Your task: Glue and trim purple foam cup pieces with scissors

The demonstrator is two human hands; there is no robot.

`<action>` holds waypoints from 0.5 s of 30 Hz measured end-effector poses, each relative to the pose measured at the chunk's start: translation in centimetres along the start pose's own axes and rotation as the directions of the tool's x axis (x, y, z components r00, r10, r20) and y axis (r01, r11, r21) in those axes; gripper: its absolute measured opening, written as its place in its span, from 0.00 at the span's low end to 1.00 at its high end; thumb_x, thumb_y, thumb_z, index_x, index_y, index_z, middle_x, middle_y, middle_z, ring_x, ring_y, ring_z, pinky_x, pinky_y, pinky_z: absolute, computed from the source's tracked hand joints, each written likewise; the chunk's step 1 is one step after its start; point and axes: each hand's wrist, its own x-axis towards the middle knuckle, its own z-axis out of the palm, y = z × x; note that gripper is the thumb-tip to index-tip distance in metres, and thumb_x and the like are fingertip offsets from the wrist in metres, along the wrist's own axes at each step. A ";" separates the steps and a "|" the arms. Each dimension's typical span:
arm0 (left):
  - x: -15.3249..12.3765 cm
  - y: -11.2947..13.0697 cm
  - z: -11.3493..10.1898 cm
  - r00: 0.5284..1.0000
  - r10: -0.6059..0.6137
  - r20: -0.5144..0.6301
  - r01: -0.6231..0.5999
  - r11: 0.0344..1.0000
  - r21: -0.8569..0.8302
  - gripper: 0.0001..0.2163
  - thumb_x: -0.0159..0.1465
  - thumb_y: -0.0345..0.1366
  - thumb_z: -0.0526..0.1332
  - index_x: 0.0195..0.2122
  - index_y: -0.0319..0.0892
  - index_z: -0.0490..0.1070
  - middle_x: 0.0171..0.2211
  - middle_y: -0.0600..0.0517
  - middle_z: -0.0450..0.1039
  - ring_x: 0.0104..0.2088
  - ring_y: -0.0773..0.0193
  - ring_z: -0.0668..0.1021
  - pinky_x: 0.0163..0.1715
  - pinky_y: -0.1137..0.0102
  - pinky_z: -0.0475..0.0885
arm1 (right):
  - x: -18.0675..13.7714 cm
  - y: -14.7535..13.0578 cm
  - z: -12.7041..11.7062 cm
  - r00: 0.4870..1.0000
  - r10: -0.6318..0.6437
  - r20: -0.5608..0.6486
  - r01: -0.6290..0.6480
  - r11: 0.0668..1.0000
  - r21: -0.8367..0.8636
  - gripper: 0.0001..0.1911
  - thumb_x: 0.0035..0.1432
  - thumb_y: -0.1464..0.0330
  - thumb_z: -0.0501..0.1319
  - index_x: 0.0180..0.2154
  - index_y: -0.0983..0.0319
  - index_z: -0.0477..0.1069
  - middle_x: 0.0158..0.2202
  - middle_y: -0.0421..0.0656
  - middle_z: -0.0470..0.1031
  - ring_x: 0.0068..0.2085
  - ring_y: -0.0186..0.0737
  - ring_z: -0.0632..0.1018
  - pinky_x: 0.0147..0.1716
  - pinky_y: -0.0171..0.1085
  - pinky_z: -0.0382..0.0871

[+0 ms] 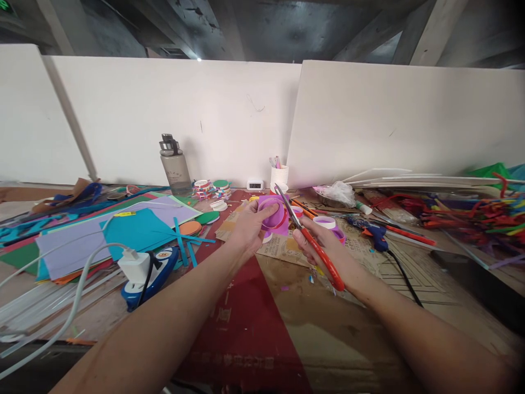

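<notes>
My left hand (245, 227) is closed on a square purple sheet (284, 230), with a purple ring (268, 225) held against it under the thumb. In my right hand (318, 241) is a pair of scissors (320, 254) with red handles, its metal blades pointing up and away beside the sheet's right edge. Whether the blades touch the sheet, I cannot tell. White and purple paper rings (325, 221) lie just behind my right hand. Beneath both hands is a printed brown paper (279, 251) with small coloured scraps about it.
To the left are coloured sheets (74, 241), a blue power strip (174, 262) with a white plug (134, 267), and a grey bottle (175, 167). A blue glue gun (375, 236) and dark phone-like slab (476, 282) lie right. A small clock (255, 185) stands behind.
</notes>
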 end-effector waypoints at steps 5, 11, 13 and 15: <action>0.2 0.4 -0.1 1.000 0.007 0.026 -0.007 1.000 0.023 0.15 0.46 0.31 0.76 0.33 0.37 0.74 0.30 0.51 0.77 0.28 0.68 0.77 0.31 0.73 0.72 | 0.0 -0.2 -0.1 1.000 -0.002 -0.013 0.002 0.999 -0.044 0.14 0.64 0.55 0.58 0.34 0.57 0.60 0.25 0.33 0.57 0.25 0.31 0.60 0.24 0.32 0.55; 0.3 0.6 -0.2 0.999 0.008 0.036 -0.010 0.999 0.033 0.15 0.45 0.32 0.76 0.33 0.36 0.75 0.29 0.51 0.77 0.28 0.68 0.77 0.30 0.73 0.72 | -0.1 -0.5 -0.2 1.000 0.004 -0.023 -0.006 0.997 -0.079 0.16 0.63 0.53 0.58 0.34 0.58 0.61 0.25 0.33 0.58 0.25 0.31 0.61 0.24 0.32 0.55; 0.3 0.6 -0.2 1.000 0.004 0.026 -0.005 1.000 0.026 0.15 0.45 0.33 0.76 0.32 0.36 0.75 0.28 0.52 0.77 0.28 0.68 0.77 0.30 0.73 0.71 | -0.1 -0.4 -0.2 1.000 0.014 -0.014 -0.015 0.997 -0.078 0.16 0.63 0.52 0.58 0.35 0.58 0.62 0.25 0.33 0.59 0.25 0.31 0.60 0.24 0.33 0.55; 0.3 0.6 -0.2 1.000 0.006 0.028 -0.006 1.000 0.026 0.16 0.44 0.34 0.77 0.32 0.36 0.75 0.28 0.52 0.77 0.28 0.69 0.77 0.30 0.74 0.71 | -0.1 -0.3 -0.2 1.000 0.016 -0.007 -0.017 0.997 -0.078 0.17 0.62 0.52 0.59 0.36 0.58 0.62 0.26 0.33 0.59 0.26 0.32 0.60 0.24 0.33 0.55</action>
